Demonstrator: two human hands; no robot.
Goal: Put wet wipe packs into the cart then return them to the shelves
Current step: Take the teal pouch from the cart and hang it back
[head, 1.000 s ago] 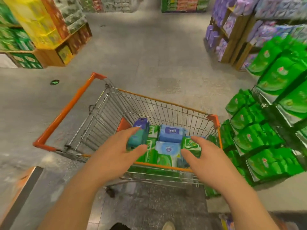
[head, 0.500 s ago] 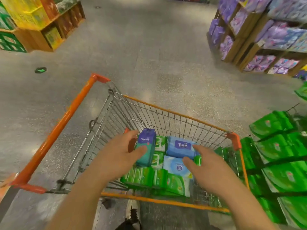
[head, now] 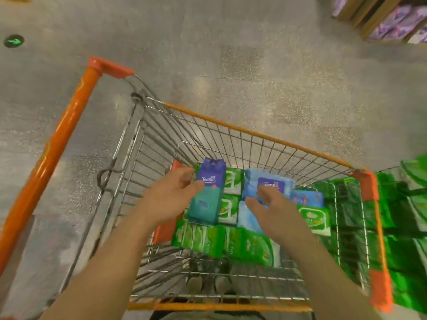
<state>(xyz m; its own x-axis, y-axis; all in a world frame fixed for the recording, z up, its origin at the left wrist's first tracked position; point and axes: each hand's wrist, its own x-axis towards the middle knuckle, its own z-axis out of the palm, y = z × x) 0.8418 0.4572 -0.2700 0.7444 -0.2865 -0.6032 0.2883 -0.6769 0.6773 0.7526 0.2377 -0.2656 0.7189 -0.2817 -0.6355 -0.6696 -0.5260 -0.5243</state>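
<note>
Teal-purple pack (head: 208,192) pinched by L hand (head: 171,197); R hand (head: 275,211) relaxed on blue pack (head: 265,185).

Head camera looks steeply down, close over the cart (head: 254,135); edges seem blurred.

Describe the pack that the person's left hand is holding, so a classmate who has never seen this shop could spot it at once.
Find the wire shopping cart with orange trim. Among the packs lying in its basket, look to the left end of the far row, where the left hand grips a tall Tempo pack. It alone stands upright, purple on top and teal below, while the neighbouring green packs lie flat.
</note>
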